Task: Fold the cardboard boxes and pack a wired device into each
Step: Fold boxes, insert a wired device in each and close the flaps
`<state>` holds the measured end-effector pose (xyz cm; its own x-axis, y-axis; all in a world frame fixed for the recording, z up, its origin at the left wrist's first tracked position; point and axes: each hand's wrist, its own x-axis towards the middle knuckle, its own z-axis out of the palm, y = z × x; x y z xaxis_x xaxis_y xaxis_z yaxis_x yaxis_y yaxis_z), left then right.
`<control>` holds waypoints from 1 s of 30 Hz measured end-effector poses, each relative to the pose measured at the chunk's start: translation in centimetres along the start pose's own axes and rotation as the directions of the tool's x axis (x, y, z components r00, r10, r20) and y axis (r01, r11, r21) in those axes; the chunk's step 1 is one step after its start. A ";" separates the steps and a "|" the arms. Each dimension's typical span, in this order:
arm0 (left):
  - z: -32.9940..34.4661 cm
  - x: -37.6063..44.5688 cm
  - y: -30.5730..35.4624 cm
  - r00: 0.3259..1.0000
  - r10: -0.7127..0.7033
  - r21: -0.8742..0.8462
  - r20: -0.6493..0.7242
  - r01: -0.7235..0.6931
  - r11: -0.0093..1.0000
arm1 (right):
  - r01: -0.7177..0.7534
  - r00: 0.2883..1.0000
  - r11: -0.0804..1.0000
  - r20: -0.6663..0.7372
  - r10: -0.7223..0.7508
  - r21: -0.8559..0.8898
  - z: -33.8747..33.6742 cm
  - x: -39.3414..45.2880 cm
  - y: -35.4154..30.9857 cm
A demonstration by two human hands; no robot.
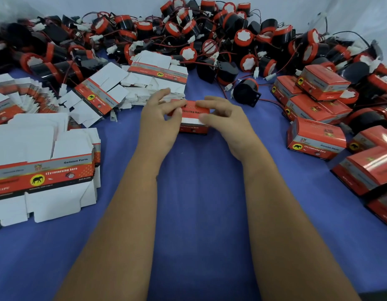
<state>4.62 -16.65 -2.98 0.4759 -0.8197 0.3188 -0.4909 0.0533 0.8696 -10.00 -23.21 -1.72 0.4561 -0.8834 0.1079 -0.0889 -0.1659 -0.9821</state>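
A small red cardboard box (193,118) stands on the blue cloth in the middle, its top flap partly down with a white strip showing. My left hand (161,115) grips its left end, thumb on the lid. My right hand (223,117) holds its right end, fingers curled over the top flap. What is inside the box is hidden. A loose black wired device (245,92) with a red rim lies just beyond my right hand. A big heap of such devices (188,38) fills the back.
Stacks of flat, unfolded boxes (42,168) lie at the left and back left (157,74). Several closed red boxes (318,135) are piled at the right. The blue cloth (199,192) covers the table under my forearms.
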 end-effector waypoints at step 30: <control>-0.3 0.1 -0.5 0.995 -0.086 -0.454 -0.058 0.050 0.890 | 0.125 0.971 0.969 -0.174 -0.164 -0.213 1.5 0.0 0.5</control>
<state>5.13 -16.60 -3.30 0.5579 -0.7868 0.2642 -0.0816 0.2648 0.9608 -8.69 -22.65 -2.43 0.3032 -0.9070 0.2923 -0.2173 -0.3645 -0.9055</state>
